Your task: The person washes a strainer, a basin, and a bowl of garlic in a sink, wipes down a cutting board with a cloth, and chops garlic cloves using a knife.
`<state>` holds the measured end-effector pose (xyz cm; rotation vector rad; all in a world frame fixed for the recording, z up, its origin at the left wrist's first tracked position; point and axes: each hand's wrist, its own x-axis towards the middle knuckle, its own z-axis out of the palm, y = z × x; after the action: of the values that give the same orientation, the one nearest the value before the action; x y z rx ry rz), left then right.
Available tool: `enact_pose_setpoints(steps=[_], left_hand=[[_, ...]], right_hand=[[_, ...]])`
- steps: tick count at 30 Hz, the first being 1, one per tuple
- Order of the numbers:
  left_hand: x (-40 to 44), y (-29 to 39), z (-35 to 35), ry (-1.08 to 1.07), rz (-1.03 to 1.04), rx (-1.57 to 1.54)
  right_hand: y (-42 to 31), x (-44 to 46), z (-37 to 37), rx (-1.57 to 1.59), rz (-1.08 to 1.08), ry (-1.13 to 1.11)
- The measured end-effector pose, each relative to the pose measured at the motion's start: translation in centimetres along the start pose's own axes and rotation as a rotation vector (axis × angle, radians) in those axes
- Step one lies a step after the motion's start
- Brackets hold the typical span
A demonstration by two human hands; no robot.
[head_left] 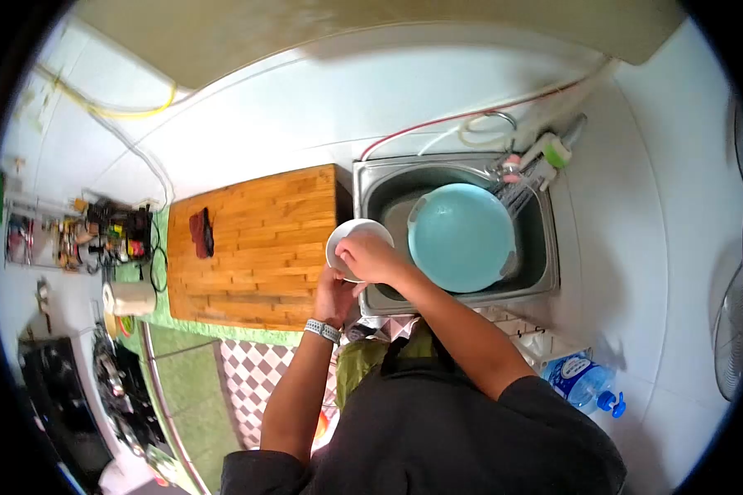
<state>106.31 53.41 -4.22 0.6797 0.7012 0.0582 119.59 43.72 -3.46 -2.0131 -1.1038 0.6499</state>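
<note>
A white bowl (357, 228) is held between the wooden board and the sink. My left hand (335, 299) grips the bowl's lower rim from below, its fingers partly hidden. Over the bowl's opening, my right hand (369, 256) has its fingers bent together inside; what they hold, if anything, is hidden. Just right of the bowl, a light blue basin (461, 238) sits in the metal sink (374, 304).
The wooden board (256, 247) carries a dark red cloth (201, 233) at its left. Utensils (516, 194) stand at the sink's back right corner. A blue bottle (579, 381) is at the lower right. A condiment rack (115, 235) is far left.
</note>
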Motion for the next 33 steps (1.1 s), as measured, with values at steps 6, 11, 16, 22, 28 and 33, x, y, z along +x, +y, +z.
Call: enact_pose_setpoints(steps=[6, 11, 16, 22, 28, 33], left_hand=[[-2.9, 1.7, -2.7, -0.098, 0.105, -0.11], [-6.0, 5.5, -5.7, -0.168, 0.198, -0.161], [-9.1, 8.4, -10.3, -0.138, 0.218, -0.218], [-12.6, 9.9, -18.0, -0.055, 0.252, -0.252], [-15.9, 10.8, -24.4, 0.071, 0.252, -0.207], [-16.5, 11.6, -25.7, 0.126, 0.25, -0.204]], right_hand=[[-6.6, 0.1, -3.2, 0.472, -0.197, 0.043], [-12.9, -0.2, -4.4, 0.738, -0.049, -0.047], [-15.1, -0.4, -2.9, 0.939, -0.015, -0.047], [5.8, 2.0, 1.6, 0.746, 0.365, 0.346], [-3.6, -1.0, 8.5, 0.61, 0.493, 0.405], [-11.8, 1.1, 13.1, 0.666, 0.37, 0.012]])
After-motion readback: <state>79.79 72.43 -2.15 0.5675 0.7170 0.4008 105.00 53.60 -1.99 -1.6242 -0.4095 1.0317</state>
